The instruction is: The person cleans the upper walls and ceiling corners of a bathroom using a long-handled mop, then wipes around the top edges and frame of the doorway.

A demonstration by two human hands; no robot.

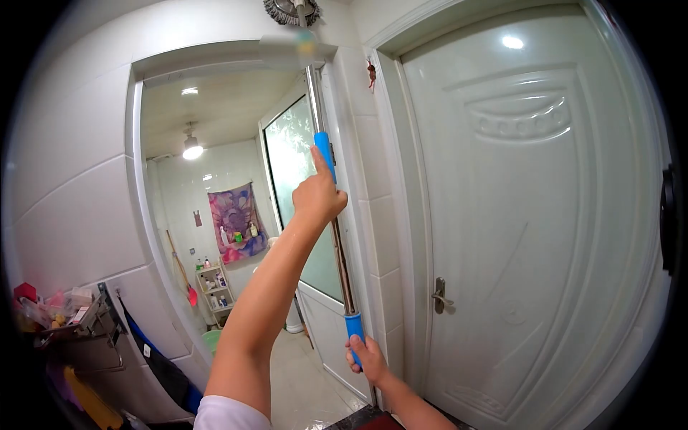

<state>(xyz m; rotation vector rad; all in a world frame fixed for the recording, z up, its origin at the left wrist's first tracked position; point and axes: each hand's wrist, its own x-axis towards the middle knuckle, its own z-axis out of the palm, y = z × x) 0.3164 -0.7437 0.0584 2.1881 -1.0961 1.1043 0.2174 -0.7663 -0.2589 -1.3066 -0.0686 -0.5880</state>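
A mop [339,251] with a metal pole and blue grips is held upright, its round grey fringed head [292,10] raised to the wall above the doorway. My left hand [317,193] wraps the pole just below the upper blue grip, its index finger stretched up along that grip. Lower down, my right hand [365,357] is closed around the blue grip at the pole's bottom end, thumb across the front. Part of the mop head is cut off by the top of the view.
On the right is a closed pale door [502,215] with a metal handle [441,295]. Behind the pole, a frosted glass door [304,201] opens into a tiled bathroom with a white shelf [215,290] and a red broom [191,296]. A cluttered wall rack [72,326] hangs at left.
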